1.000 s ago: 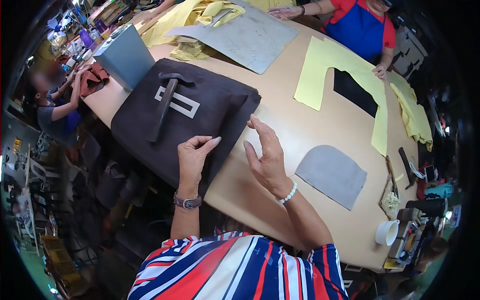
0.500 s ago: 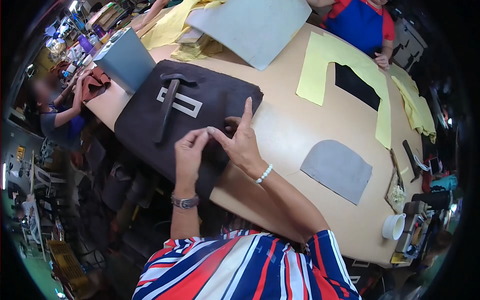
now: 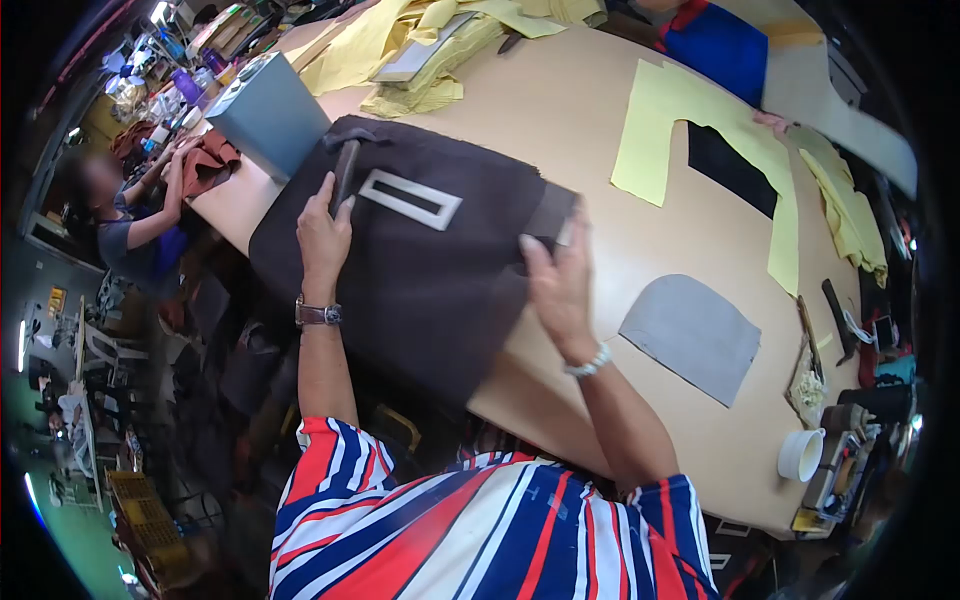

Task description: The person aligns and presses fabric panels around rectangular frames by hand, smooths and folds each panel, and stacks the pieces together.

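A dark brown sheet, like leather or fabric [image 3: 430, 285], lies on the table and hangs over its near edge. My left hand [image 3: 325, 240] is closed round the handle of a hammer [image 3: 347, 165], whose head rests near the sheet's far left corner. Right of the hammer, a white rectangular frame [image 3: 449, 213] lies flat on the sheet. At the right edge, my right hand [image 3: 562, 295] pinches the sheet, thumb on top; it is slightly blurred. A lighter grey-brown patch [image 3: 550, 212] shows at that corner beside my fingers.
A blue-grey metal box [image 3: 270, 115] stands at the far left. On the table [image 3: 540, 390] lie a grey rounded piece [image 3: 692, 338], a yellow cut sheet [image 3: 645, 135] and a black piece [image 3: 730, 170]. A white cup [image 3: 800, 455] is at right. One person sits left; another stands opposite.
My hands, together over the sheet before, are now apart: the left has taken hold of the hammer, the right the sheet's edge. The person opposite has moved a large pale board to the right.
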A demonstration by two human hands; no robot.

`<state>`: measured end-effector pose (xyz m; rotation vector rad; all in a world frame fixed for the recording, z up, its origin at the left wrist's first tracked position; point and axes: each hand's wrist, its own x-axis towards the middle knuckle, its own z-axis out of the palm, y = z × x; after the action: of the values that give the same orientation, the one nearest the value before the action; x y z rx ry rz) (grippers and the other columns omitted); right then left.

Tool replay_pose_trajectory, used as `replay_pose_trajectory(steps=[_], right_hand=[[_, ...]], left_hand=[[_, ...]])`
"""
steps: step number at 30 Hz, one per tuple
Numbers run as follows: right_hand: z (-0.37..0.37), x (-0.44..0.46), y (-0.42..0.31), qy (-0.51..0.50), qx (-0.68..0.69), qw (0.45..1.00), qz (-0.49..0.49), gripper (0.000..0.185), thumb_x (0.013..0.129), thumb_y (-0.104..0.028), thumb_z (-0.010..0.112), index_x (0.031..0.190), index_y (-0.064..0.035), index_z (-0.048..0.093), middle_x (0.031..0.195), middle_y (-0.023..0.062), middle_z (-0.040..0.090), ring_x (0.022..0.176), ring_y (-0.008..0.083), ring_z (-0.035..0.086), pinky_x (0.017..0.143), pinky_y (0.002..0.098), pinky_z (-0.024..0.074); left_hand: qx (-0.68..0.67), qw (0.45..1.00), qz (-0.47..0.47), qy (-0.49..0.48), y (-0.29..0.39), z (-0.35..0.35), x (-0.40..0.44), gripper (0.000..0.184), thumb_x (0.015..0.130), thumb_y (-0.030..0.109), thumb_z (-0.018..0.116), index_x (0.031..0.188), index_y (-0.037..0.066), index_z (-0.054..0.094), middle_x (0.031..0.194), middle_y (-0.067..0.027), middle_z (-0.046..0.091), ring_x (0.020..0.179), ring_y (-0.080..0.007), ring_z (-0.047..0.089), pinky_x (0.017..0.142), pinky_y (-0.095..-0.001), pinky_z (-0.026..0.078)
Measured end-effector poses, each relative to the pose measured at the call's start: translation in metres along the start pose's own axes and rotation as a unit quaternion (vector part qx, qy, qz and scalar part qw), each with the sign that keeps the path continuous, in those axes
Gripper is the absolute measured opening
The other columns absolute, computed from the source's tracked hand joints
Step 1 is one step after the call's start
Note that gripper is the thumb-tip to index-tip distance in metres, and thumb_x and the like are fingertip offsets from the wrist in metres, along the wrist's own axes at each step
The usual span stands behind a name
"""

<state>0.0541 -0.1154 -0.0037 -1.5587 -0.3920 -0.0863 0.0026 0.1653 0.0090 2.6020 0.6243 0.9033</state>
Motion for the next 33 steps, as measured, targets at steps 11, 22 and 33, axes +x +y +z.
replay_pose_trajectory(steps=[11,22,33], right_hand=[[-0.174,-0.061,0.012,0.310,-0.015,0.946,0.099,0.059,0.087,0.003,0.045,0.138,0.0056,0.016,0.142,0.0196,0.023,0.126,0.0234,0.032,0.105,0.0321,0.0260],[-0.218,-0.104,0.024,0.339,-0.203,0.917,0.052,0.062,0.085,0.003,0.049,0.138,0.0053,0.016,0.141,0.0247,0.024,0.131,0.0298,0.027,0.108,0.0349,0.0222],[-0.280,-0.142,0.002,0.347,-0.453,0.816,0.091,0.065,0.083,0.001,0.054,0.137,0.0041,0.019,0.109,0.0295,0.052,0.099,0.0356,0.056,0.084,0.0351,0.0434]], left_hand=[[0.077,0.996,-0.038,0.013,-0.011,0.019,-0.011,0.047,0.081,0.020,0.060,0.126,0.009,0.049,0.093,-0.0190,0.059,0.088,-0.0358,0.058,0.079,-0.0426,0.045],[-0.028,0.977,0.193,-0.085,0.168,0.075,0.005,0.056,0.080,0.050,0.055,0.100,-0.001,0.063,0.104,-0.0204,0.059,0.100,-0.0325,0.055,0.086,-0.0415,0.042],[-0.067,0.959,0.232,-0.145,0.208,0.134,-0.106,0.021,0.079,0.021,0.063,0.088,0.004,0.055,0.088,-0.0099,0.054,0.088,-0.0268,0.050,0.077,-0.0394,0.036]])
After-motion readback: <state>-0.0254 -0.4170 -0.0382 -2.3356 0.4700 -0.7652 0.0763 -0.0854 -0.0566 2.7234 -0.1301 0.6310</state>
